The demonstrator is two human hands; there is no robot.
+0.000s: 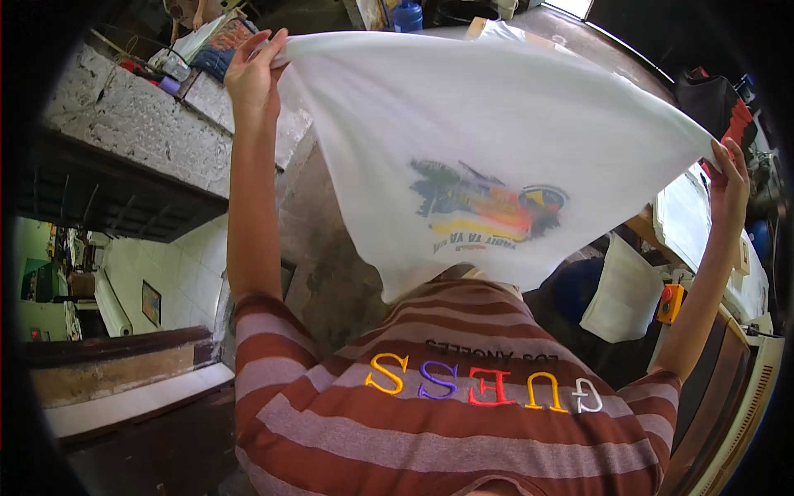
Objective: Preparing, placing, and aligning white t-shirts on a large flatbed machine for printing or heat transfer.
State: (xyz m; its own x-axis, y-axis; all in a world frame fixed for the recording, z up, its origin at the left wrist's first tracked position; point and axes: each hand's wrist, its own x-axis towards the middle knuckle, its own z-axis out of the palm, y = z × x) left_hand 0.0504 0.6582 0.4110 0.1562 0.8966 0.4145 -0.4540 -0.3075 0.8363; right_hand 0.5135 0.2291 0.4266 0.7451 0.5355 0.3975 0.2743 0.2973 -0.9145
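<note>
A thin white cloth with a colourful print is spread wide in front of me, its upper edge raised. My left hand pinches its upper left corner between thumb and fingers. At the far right corner, my right hand grips the same cloth, thumb against fingers. The upper edge runs fairly taut between both hands, while the lower part hangs in loose folds down to my striped shirt. The print appears upside down from here. Much of the area behind the cloth is hidden.
A rough pale ledge runs along the left, with small items on it. At right stand a white-covered surface, a hanging white sheet and an orange box with a red button. Part of another person shows at upper left.
</note>
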